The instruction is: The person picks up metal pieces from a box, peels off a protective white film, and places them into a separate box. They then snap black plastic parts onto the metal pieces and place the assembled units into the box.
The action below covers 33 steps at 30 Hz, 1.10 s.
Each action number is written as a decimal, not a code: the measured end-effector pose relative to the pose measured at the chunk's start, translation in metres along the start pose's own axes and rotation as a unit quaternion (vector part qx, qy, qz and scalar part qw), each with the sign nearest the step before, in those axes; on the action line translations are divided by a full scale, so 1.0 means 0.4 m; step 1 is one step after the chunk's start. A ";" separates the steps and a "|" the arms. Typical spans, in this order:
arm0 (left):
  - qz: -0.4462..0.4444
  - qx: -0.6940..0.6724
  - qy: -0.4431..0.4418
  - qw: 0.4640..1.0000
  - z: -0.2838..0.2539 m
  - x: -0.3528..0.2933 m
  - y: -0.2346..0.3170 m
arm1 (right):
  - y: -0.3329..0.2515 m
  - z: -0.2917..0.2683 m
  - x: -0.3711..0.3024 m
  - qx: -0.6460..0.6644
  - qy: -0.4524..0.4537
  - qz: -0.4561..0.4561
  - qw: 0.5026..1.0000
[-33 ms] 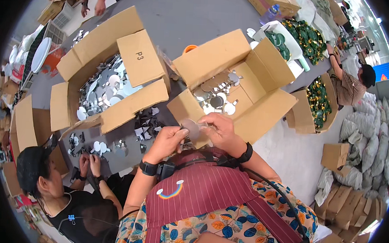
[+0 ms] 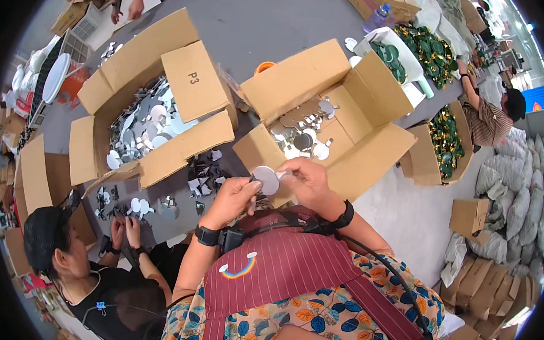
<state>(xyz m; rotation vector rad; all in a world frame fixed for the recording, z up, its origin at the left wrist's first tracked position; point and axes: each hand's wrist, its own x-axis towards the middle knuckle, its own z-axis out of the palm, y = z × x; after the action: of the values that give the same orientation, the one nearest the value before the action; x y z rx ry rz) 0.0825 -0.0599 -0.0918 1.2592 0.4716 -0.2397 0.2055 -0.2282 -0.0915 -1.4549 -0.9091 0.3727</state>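
Both hands' fingers (image 2: pixel 254 187) around round disc (image 2: pixel 265 179)

Two open cartons (image 2: pixel 324 105) (image 2: pixel 146 114) of discs sit side by side on the table (image 2: pixel 255 21) before you; a seated co-worker (image 2: pixel 94 271) at your left.

Two open cardboard boxes, the left box (image 2: pixel 145 120) and right box (image 2: pixel 324 111), crowd the far side; a narrow gap (image 2: pixel 241 116) between them, far tabletop (image 2: pixel 261 22) open.
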 end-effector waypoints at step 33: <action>0.167 0.454 0.401 0.778 -0.353 0.010 -0.317 | -0.120 0.341 0.563 -0.086 -0.211 -0.034 0.973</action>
<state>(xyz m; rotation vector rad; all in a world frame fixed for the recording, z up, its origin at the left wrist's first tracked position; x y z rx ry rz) 0.0026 0.0367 -0.2341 2.3869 0.8967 0.4794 0.2350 0.0202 0.0040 -1.5238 -1.3570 0.5777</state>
